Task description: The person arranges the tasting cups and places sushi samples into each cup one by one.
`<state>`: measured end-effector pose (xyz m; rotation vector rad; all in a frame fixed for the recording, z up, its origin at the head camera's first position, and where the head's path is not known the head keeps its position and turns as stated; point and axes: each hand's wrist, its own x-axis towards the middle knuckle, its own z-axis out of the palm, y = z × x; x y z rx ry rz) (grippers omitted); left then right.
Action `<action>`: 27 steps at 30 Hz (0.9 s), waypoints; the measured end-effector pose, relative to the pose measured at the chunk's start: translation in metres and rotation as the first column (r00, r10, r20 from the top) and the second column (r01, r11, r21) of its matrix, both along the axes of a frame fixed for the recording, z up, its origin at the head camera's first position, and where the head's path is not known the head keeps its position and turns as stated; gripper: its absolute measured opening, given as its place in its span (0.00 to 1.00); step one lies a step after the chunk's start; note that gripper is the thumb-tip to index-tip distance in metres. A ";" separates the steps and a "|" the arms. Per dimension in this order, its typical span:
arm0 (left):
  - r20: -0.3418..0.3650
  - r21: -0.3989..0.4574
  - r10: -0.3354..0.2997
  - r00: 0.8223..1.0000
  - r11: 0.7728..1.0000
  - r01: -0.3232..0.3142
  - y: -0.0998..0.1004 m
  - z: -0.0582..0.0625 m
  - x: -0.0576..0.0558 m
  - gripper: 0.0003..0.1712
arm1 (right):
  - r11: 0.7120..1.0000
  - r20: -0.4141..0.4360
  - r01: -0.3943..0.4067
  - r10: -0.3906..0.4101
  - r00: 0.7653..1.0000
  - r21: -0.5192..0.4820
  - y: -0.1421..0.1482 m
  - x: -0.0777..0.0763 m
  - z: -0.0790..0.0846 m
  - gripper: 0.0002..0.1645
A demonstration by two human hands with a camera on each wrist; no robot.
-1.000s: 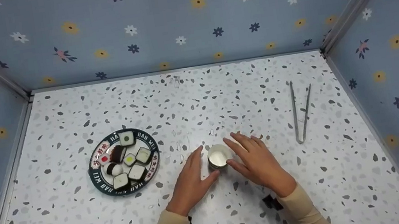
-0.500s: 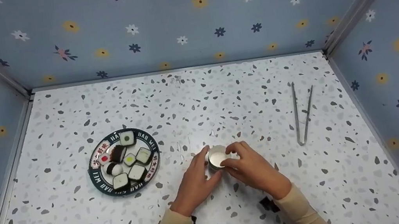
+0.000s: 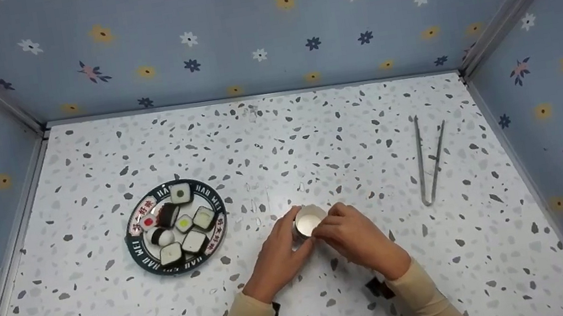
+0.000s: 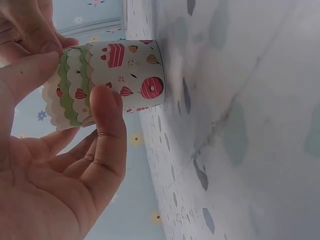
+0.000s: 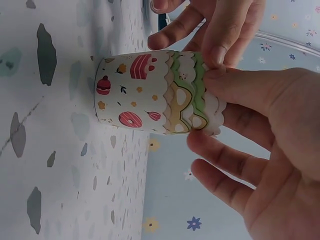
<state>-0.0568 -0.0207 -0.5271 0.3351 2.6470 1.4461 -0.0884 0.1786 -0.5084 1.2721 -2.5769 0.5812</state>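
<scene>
A nested stack of paper baking cups (image 3: 309, 223) with scalloped rims stands upright on the table between both hands. Several rims overlap at the top, white, green and tan, above printed cakes and donuts (image 4: 130, 75). My left hand (image 3: 277, 259) holds the stack from the left, thumb near the rim and a finger against the side. From the right, my right hand (image 3: 358, 238) pinches the scalloped rim between thumb and fingers, as the right wrist view shows; the thumb (image 5: 240, 82) lies on the outside. Whether one cup or several are pinched, I cannot tell.
At left lies a dark-rimmed round plate (image 3: 134, 248) with several sushi pieces (image 3: 195, 242). Metal tongs (image 3: 422, 170) lie spread on the speckled table (image 3: 310, 126) at right. Flower-patterned panels (image 3: 218, 33) close off the back and sides.
My left hand has closed in on the cups. The right hand's fingers, spread a second ago, have come down to the rim and pinch it. Plate and tongs stay put.
</scene>
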 end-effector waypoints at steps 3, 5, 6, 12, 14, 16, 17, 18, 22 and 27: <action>0.008 -0.004 0.001 1.000 1.000 -0.001 0.000 -0.001 0.000 0.38 | 1.000 -0.013 0.005 -0.005 1.000 -0.010 0.000 0.000 -0.002 0.04; 0.002 -0.005 0.000 1.000 1.000 0.000 0.001 -0.002 0.000 0.38 | 1.000 -0.020 0.005 -0.005 1.000 -0.017 0.000 0.000 -0.003 0.04; 0.001 -0.005 0.000 1.000 1.000 0.000 0.001 -0.002 0.000 0.38 | 1.000 -0.023 0.006 -0.007 1.000 -0.020 0.000 0.000 -0.003 0.05; 0.014 -0.025 0.009 1.000 1.000 -0.009 0.001 -0.001 0.000 0.38 | 0.999 -0.020 0.012 -0.013 1.000 -0.050 -0.001 0.000 -0.006 0.04; 0.019 -0.036 0.014 1.000 0.999 -0.013 0.001 -0.001 0.000 0.38 | 0.998 -0.006 0.023 -0.023 1.000 -0.058 0.000 0.001 -0.005 0.03; 0.021 -0.048 0.017 1.000 0.999 -0.016 0.001 -0.001 0.000 0.38 | 0.998 0.011 0.033 -0.033 0.999 -0.059 0.000 0.002 -0.004 0.03; 0.021 -0.055 0.018 1.000 0.998 -0.017 0.001 -0.001 0.000 0.38 | 0.998 0.019 0.036 -0.035 0.999 -0.056 0.000 0.003 -0.003 0.03; 0.018 -0.058 0.020 1.000 0.998 -0.018 0.001 -0.001 0.000 0.37 | 0.998 0.029 0.040 -0.039 0.999 -0.049 0.000 0.003 -0.003 0.02; 0.007 -0.068 0.020 1.000 0.998 -0.020 0.001 -0.001 0.001 0.37 | 0.998 0.046 0.043 -0.041 0.998 -0.042 0.000 0.006 -0.001 0.03; 0.031 -0.066 0.015 0.999 0.998 -0.013 0.001 -0.003 0.001 0.37 | 0.998 0.028 0.036 -0.034 0.999 -0.061 0.001 0.005 0.000 0.03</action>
